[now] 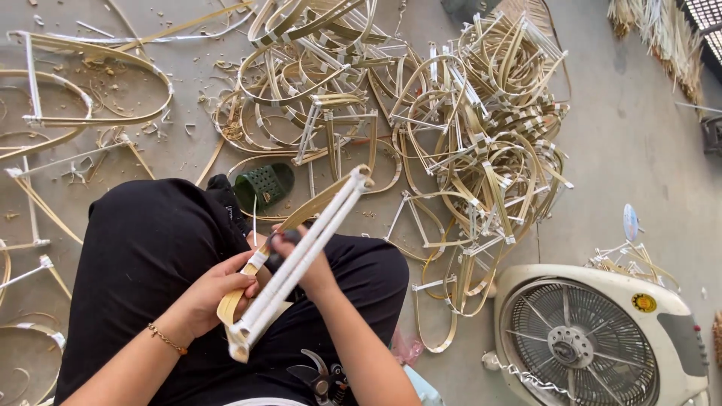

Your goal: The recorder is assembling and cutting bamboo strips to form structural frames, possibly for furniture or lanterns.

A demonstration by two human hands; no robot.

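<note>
Head view: both hands are up over the lap, working one bamboo frame (301, 256), a long white-wrapped piece running from the lower left up toward the sandal. Left hand (207, 297) has its fingers curled around the frame's lower end, pinching the tan strip. Right hand (304, 263) wraps the middle, fingers pressed together on it. Pruning shears (323, 376) lie on the lap. Green sandal (263, 184), frame pile (451, 128) and box fan (594, 338) sit on the floor.
</note>
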